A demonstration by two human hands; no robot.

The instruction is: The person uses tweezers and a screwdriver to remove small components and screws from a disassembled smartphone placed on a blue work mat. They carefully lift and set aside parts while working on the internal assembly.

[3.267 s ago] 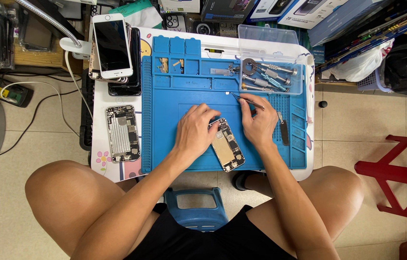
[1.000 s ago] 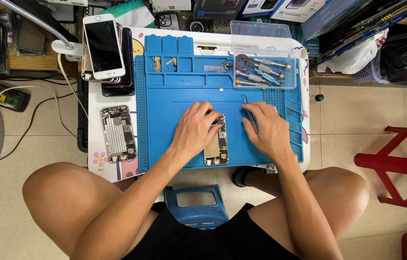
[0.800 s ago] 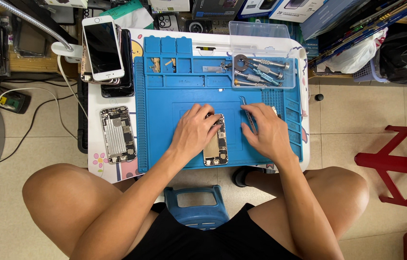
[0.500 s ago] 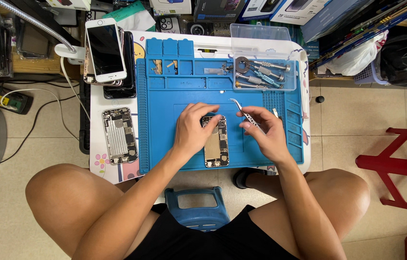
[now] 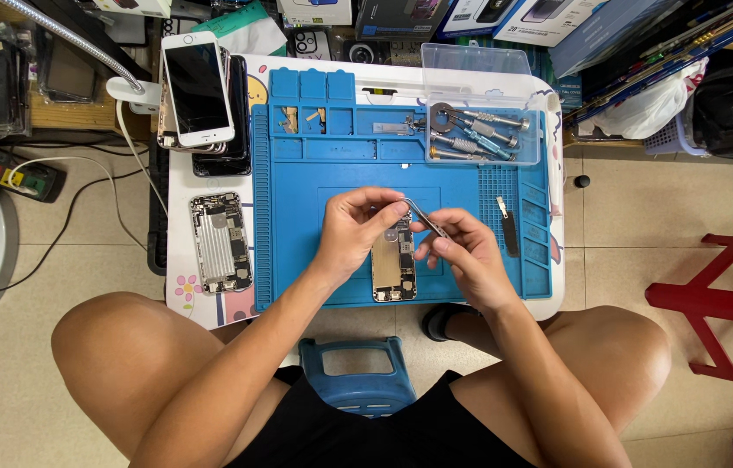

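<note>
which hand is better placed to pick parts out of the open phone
Right, probably. The right hand already holds the tweezers, tips over the top of the open phone. The left hand is at the phone's upper left edge, seemingly steadying it, and holds no tool.

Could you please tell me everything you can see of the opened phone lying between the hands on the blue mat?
The opened phone body lies flat on the blue silicone work mat, long axis running away from the person, with its screen off and its insides facing up. A pale metal plate fills much of its middle; small dark and gold parts crowd its near end. The left hand covers its far left corner, and the right hand holds thin curved metal tweezers above its top. Finer detail is too small to tell.
</note>
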